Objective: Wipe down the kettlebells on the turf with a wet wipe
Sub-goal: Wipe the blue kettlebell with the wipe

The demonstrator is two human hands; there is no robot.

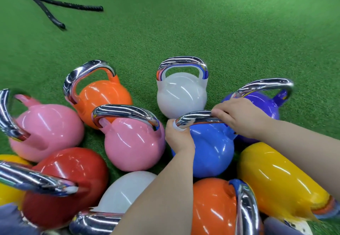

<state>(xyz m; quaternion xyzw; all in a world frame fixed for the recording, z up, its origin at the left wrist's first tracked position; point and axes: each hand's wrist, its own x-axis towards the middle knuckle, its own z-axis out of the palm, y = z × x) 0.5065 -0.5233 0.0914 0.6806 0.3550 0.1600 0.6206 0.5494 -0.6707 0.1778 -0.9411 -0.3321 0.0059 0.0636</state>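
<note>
glossy blue kettlebell [209, 148], curved chrome handle [196, 118]

This looks like a gym's functional-training area: green artificial turf [202, 23] covers the floor, a cluster of coloured competition kettlebells [136, 142] with chrome handles stands on it, and two black battle-rope ends [55, 3] lie farther off.

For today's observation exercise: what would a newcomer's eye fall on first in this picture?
A cluster of glossy kettlebells fills the lower half on green turf. At its centre both hands work a blue kettlebell: the right hand grips its chrome handle, and the left hand holds a white wipe at the handle's end. Two black rope ends lie top left.
</note>
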